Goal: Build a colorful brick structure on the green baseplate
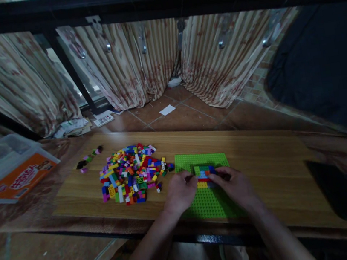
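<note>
A bright green studded baseplate (208,204) lies on the wooden board. On its upper middle stands a small block of toy building bricks (201,174), with green, light blue, red and yellow rows. My left hand (182,190) has its fingers curled against the left side of this block. From the right, my right hand (235,185) closes thumb and fingers at the block's upper right corner, where a dark blue brick (212,169) shows. The fingertips partly cover the bricks, and I cannot tell whether the dark blue brick is pressed down.
Left of the baseplate spreads a heap of loose coloured bricks (131,174). Farther left is a short line of bricks (89,158) and a clear plastic box (14,169) with an orange label. A black flat object (346,191) lies on the board's right end (278,167).
</note>
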Action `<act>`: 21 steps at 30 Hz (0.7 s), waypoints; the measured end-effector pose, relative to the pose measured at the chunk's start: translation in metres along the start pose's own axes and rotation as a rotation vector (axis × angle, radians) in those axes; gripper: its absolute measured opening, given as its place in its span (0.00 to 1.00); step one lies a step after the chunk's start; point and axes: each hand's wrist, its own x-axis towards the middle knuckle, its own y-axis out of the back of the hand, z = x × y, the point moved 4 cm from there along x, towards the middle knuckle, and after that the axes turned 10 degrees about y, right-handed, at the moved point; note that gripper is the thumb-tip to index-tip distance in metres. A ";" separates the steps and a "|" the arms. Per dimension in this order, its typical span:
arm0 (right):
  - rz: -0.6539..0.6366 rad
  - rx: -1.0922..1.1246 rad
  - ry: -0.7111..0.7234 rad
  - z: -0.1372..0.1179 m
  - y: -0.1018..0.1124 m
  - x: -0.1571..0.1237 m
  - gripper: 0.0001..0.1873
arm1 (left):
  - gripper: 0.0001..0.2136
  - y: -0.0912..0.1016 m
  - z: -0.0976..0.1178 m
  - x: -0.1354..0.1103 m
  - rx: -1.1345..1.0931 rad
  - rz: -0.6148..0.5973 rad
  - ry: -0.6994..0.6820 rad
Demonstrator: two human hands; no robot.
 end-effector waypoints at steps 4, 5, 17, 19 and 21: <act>-0.014 -0.013 -0.016 -0.003 0.004 0.001 0.23 | 0.15 0.001 0.002 0.000 0.073 0.042 0.011; -0.018 -0.045 -0.014 -0.004 0.004 0.001 0.24 | 0.14 0.001 0.004 -0.001 0.100 0.061 0.010; -0.070 -0.262 0.008 0.001 -0.002 0.008 0.28 | 0.08 -0.003 0.007 -0.007 0.134 0.117 0.080; -0.040 -0.288 0.022 -0.005 0.003 0.008 0.27 | 0.10 0.000 0.009 -0.010 0.104 0.135 0.065; 0.031 -0.302 0.056 -0.017 0.007 0.005 0.25 | 0.12 0.008 0.012 -0.013 0.041 0.158 0.028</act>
